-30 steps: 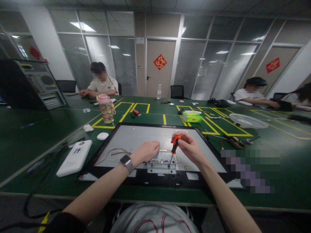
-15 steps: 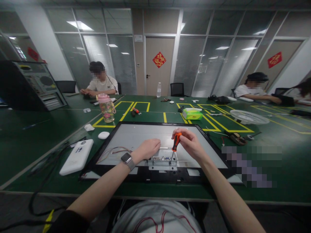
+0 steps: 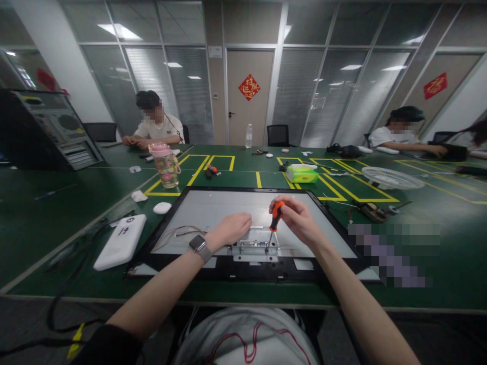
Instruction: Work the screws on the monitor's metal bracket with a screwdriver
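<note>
In my right hand (image 3: 294, 215) is an orange and black screwdriver (image 3: 277, 215), its handle pinched between the fingers. The shaft points down, slightly tilted, and its tip meets the right side of a small metal bracket (image 3: 255, 257) with connectors. This bracket sits at the near edge of a flat display panel (image 3: 213, 205) with a black frame, lying on the table. Just left of the screwdriver, my left hand (image 3: 232, 227) is curled low over the panel beside the bracket, fingers together. Its fingertips are hidden, so what they grip does not show. Thin wires (image 3: 182, 230) lie to its left.
A white power bank (image 3: 120, 242), a white round case (image 3: 162, 208) and a pink-lided bottle (image 3: 165, 165) stand left of the panel. Beyond it is a green tissue pack (image 3: 302, 174). A white fan grille (image 3: 391, 177) lies right. Two people sit across the green table (image 3: 243, 296).
The view has tipped down slightly, so most things sit a little higher. Both hands keep their places at the bracket; the screwdriver handle leans slightly differently.
</note>
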A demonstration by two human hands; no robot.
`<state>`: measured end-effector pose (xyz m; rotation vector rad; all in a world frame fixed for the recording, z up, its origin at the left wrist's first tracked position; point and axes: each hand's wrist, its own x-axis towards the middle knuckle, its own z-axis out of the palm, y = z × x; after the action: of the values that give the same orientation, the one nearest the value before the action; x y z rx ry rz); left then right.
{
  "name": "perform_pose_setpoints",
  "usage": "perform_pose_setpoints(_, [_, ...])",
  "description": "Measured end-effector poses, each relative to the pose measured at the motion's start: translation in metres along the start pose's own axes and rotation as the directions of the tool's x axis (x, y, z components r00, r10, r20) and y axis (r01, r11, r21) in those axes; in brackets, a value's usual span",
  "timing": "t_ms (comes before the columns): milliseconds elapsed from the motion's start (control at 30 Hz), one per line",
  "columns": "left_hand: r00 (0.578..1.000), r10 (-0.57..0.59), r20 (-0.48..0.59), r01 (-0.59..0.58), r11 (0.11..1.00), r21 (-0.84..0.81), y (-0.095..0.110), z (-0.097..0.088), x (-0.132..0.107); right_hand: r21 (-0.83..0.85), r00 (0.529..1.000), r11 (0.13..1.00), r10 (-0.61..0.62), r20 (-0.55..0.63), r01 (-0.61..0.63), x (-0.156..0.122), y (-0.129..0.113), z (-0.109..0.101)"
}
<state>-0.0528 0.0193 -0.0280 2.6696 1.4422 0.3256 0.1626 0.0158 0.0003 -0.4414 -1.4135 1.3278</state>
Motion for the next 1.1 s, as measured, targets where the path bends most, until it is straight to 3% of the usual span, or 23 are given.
perform_pose_setpoints(300, [1.000, 0.003, -0.015, -0.003, 1.000, -0.009, -0.0030, 0.0045, 0.0017, 0.008, 1.000, 1.000, 0.017, 0.002, -0.017, -0.0007, 0.0028, -0.0017])
perform_pose_setpoints(567, [1.000, 0.006, -0.010, -0.006, 1.000, -0.017, -0.0022, 0.0034, 0.0019, -0.030, 0.998, 0.998, -0.057, -0.013, 0.057, -0.0006, 0.0027, -0.0031])
perform_pose_setpoints(867, [1.000, 0.001, 0.007, -0.001, 1.000, 0.011, -0.0017, 0.0033, 0.0012, 0.026, 0.998, 0.998, 0.050, 0.040, -0.051, -0.0028, -0.0031, 0.0013])
perform_pose_setpoints(1100, [1.000, 0.013, 0.001, -0.013, 1.000, -0.004, -0.0021, 0.0036, 0.0013, -0.049, 0.999, 0.998, -0.039, -0.019, 0.038, 0.0000, 0.0006, 0.0007])
